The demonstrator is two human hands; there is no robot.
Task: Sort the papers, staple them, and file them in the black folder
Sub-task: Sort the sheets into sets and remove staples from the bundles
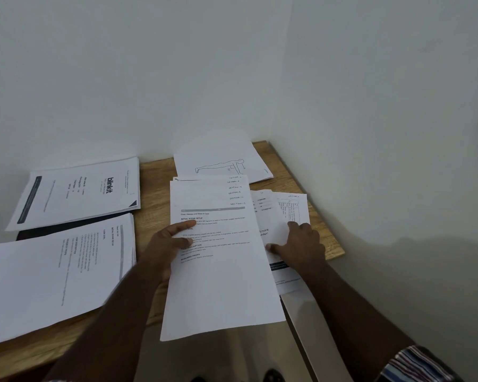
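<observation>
My left hand (167, 244) pinches the fanned white printed sheets (218, 271), long axis running away from me | right hand (301, 244) flat on loose pages (284, 213) | black folder (75, 226) far left, nearer my left hand.

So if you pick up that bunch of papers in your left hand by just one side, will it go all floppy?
Probably a bit. The fanned stack is thin sheets, and its near end hangs past the table edge, so it may droop. The left hand pinches only one edge, so the far side likely sags. Loose, unstapled sheets already slid apart at the top, so they could slip further.
</observation>
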